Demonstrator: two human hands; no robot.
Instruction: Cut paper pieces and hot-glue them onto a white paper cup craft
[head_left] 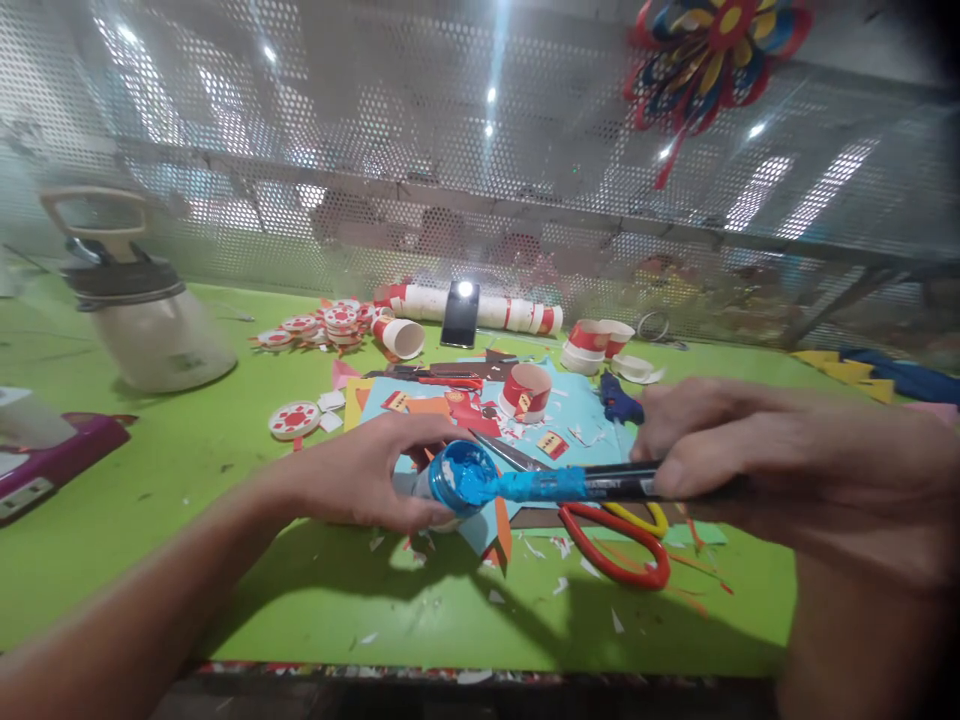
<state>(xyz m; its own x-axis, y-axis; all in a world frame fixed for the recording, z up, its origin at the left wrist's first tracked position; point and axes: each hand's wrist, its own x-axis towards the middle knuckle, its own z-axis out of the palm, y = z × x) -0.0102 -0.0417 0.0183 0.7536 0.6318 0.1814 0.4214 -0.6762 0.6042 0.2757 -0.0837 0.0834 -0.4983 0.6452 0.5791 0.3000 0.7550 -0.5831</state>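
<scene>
My left hand (367, 470) is wrapped round a small jar of blue paint (466, 478), tilted so its open mouth faces right. In my right hand (780, 460) is a black-handled marker or brush (615, 482), its front part coated in blue; the tip rests at the jar's mouth, and its exact kind is hard to make out. Below it lie scissors (611, 555) with red and yellow handles, blades partly hidden. Behind the jar a cut red and white paper cup (526, 392) stands on light blue paper (577, 400) strewn with scraps.
At the back, a long row of stacked paper cups (502, 308) lies behind a phone (460, 314). Cut cup rings (586, 346) stand back right near a dark blue object (621, 398). A pump sprayer (150, 320) and a purple power strip (60, 465) are on the left.
</scene>
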